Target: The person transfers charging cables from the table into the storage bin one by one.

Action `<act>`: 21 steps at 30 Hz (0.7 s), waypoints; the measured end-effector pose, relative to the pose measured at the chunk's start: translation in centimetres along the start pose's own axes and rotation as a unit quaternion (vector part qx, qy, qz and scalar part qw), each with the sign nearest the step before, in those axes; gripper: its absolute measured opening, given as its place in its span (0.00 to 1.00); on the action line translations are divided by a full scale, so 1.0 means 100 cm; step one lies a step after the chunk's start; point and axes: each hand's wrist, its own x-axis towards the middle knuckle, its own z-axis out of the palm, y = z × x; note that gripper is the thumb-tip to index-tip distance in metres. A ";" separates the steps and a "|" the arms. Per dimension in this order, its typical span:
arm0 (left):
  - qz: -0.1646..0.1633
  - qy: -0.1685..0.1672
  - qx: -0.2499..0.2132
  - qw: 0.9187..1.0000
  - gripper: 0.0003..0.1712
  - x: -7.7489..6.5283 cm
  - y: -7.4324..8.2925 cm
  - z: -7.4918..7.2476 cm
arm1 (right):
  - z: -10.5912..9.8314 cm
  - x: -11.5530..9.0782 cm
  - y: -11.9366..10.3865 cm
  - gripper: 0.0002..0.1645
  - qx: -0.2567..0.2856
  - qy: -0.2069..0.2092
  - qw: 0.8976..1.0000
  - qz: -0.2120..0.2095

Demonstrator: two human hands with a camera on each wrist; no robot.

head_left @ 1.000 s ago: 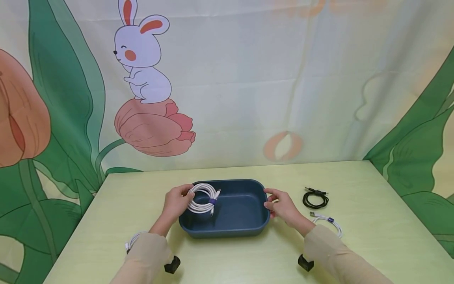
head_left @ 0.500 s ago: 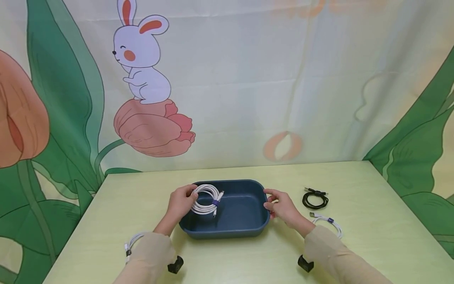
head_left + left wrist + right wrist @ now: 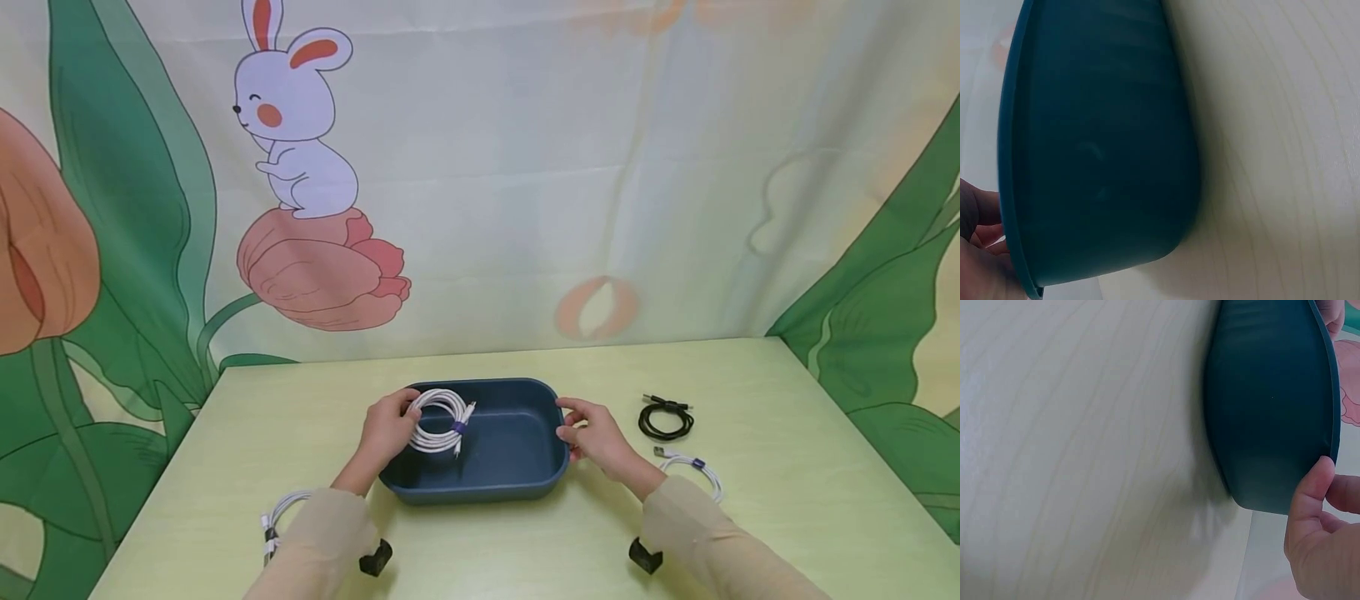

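In the head view my left hand (image 3: 390,429) pinches a coiled white cable (image 3: 438,423), bound with a purple strap, over the left part of a dark blue rectangular bin (image 3: 517,450). The cable's connectors point to the right. At the bin's right end my right hand (image 3: 596,435) holds the rim, thumb and fingers at the edge. The right wrist view shows that thumb (image 3: 1316,481) against the bin's outer wall (image 3: 1266,406). In the left wrist view the bin's wall (image 3: 1104,144) hides the cable, and only some of the left fingers (image 3: 988,206) show past the rim.
Right of the bin lie a coiled black cable (image 3: 666,419) and a white cable (image 3: 705,468) with a dark blue strap, partly behind the right sleeve. Another white cable (image 3: 279,512) lies by the left sleeve. A printed curtain (image 3: 487,183) hangs behind the table (image 3: 510,550).
My left hand has shifted slightly to the right with the white cable, further over the bin. The right hand and the bin have stayed in place.
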 end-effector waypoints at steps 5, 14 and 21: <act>0.006 0.001 0.017 1.000 0.15 0.001 0.002 0.005 | 0.000 -0.003 -0.005 0.29 -0.003 -0.003 1.000 -0.004; -0.002 0.001 0.041 0.999 0.13 -0.001 0.004 0.012 | 0.000 0.000 -0.001 0.29 -0.004 0.003 1.000 -0.001; -0.019 -0.008 0.039 0.999 0.15 0.000 0.006 0.016 | 0.000 0.000 0.000 0.29 -0.004 -0.002 1.000 -0.005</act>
